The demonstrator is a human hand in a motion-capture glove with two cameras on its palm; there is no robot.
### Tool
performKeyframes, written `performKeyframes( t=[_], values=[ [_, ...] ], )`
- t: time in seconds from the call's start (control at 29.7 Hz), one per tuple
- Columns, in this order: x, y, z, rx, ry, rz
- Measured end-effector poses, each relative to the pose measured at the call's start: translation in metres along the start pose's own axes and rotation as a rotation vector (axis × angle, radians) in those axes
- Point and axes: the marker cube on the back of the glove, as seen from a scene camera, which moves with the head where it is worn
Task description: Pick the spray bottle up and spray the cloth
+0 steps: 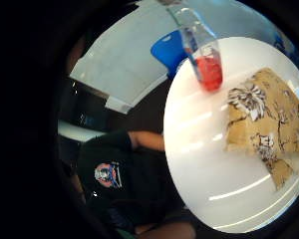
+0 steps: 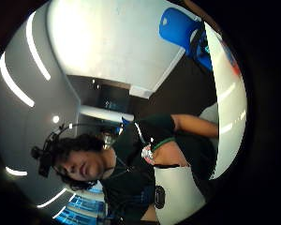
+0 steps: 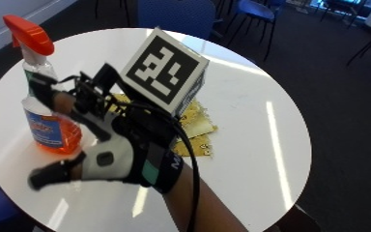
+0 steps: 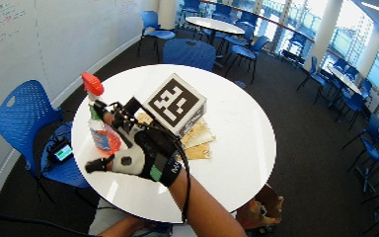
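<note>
A clear spray bottle [image 3: 42,126] with an orange trigger head and orange liquid stands upright at the left of the round white table [image 3: 249,96]. My gloved right hand [image 3: 118,154] hovers just right of it with its fingers spread and straight, holding nothing. Its fingertips reach the bottle's side; I cannot tell whether they touch. A tan cloth [image 3: 197,129] with a flower print lies flat mid-table, mostly hidden behind the hand. In the little finger side palm view the bottle [image 1: 205,57] stands apart from the palm, beside the cloth [image 1: 266,119].
A blue chair [image 4: 25,118] stands close to the table's left side, and another [image 4: 188,52] at its far edge. Bare white tabletop [image 4: 242,123] lies right of the cloth. More tables and blue chairs fill the room behind.
</note>
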Motion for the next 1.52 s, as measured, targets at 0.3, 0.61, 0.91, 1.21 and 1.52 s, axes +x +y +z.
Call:
performKeyframes(
  t=[0.3,0.61,0.91,1.21,1.52],
  values=[
    [-0.008,0.029,0.022,-0.108,0.223,-0.036],
    [-0.016,0.042,0.026,-0.137,0.300,-0.049],
    [-0.014,0.043,0.029,-0.152,0.327,-0.049],
    [-0.018,0.044,0.028,-0.141,0.338,-0.064],
    [-0.019,0.045,0.027,-0.159,0.353,-0.055]
  ],
)
